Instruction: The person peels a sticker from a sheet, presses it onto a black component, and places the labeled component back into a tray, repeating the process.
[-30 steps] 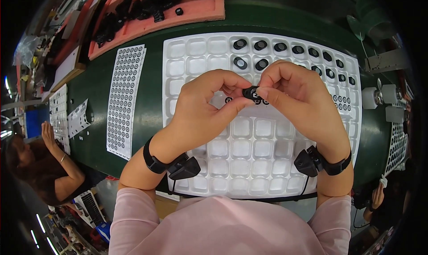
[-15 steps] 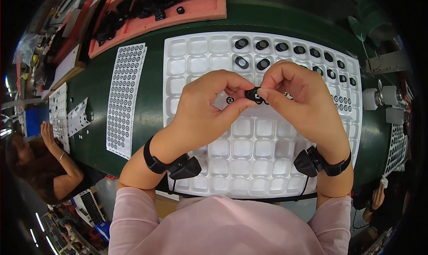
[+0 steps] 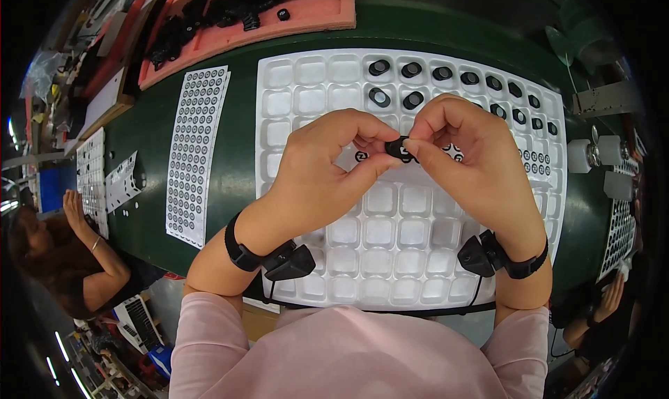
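Over the middle of the white compartment tray, my left hand pinches a small black part between thumb and fingertips. Its upper face bears a pale round mark. My right hand closes thumb and forefinger on the right side of the same part, partly hiding it. Beneath my hands, a sheet of round black-and-white stickers lies across the tray, mostly covered. Beyond my fingers, several black oval parts with grey centres sit singly in the far compartments.
A taller sticker sheet lies left of the tray on the green table. At the back left, a pink foam tray holds a heap of black parts. White-capped bottles stand at right. Co-workers' hands show at both sides.
My hands and the black part hold almost the same place. At the right edge, a co-worker's hand has moved up and slightly right with something white.
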